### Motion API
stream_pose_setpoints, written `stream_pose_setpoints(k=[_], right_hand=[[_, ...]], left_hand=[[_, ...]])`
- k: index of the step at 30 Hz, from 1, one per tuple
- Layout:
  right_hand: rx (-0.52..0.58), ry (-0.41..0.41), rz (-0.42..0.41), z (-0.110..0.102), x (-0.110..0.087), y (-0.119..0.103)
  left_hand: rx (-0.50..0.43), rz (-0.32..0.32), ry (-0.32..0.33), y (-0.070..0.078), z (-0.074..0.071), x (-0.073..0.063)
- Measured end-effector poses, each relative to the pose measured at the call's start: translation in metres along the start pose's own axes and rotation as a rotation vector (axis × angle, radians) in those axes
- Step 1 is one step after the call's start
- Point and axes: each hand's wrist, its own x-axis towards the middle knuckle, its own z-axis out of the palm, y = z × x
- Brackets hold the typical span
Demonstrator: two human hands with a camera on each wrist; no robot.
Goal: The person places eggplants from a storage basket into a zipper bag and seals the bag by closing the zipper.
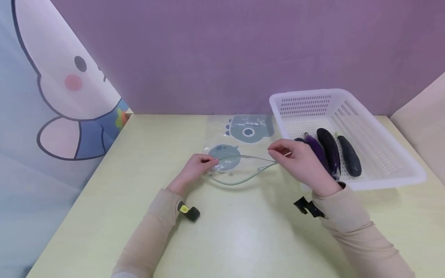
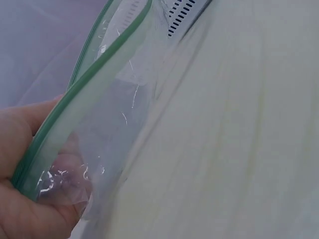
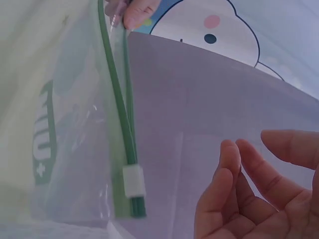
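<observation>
A clear zip bag (image 1: 247, 133) with a green zipper edge and grey-green cartoon prints lies on the table, its mouth parted. My left hand (image 1: 199, 166) pinches the bag's left end by the green edge. In the left wrist view the same left hand (image 2: 30, 174) has fingertips behind the clear film. Beside the bag's right end is my right hand (image 1: 299, 164). The right wrist view shows this right hand (image 3: 259, 194) apart from the bag, fingers loosely bent, nothing between thumb and fingers. A white slider (image 3: 133, 180) sits near the zipper's end.
A white plastic basket (image 1: 393, 154) with several eggplants (image 1: 349, 155) stands on the right, partly behind the right hand. A purple backdrop (image 1: 222, 58) rises behind the pale table (image 1: 229, 231). A cartoon curtain (image 1: 52, 193) hangs at left.
</observation>
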Motion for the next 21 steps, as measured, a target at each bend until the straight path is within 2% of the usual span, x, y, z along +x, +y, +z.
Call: stream_pose_setpoints(k=[9, 18, 21], right_hand=[[-0.023, 0.006, 0.045, -0.031, 0.002, -0.002], [-0.006, -0.035, 0.12, -0.047, 0.003, 0.001], [0.045, -0.041, 0.131, -0.053, 0.003, 0.004]], left_hand=[[-0.096, -0.051, 0.007, -0.007, 0.001, 0.002], [-0.09, -0.056, 0.01, -0.009, 0.001, 0.003], [-0.088, -0.057, 0.008, -0.01, 0.001, 0.004]])
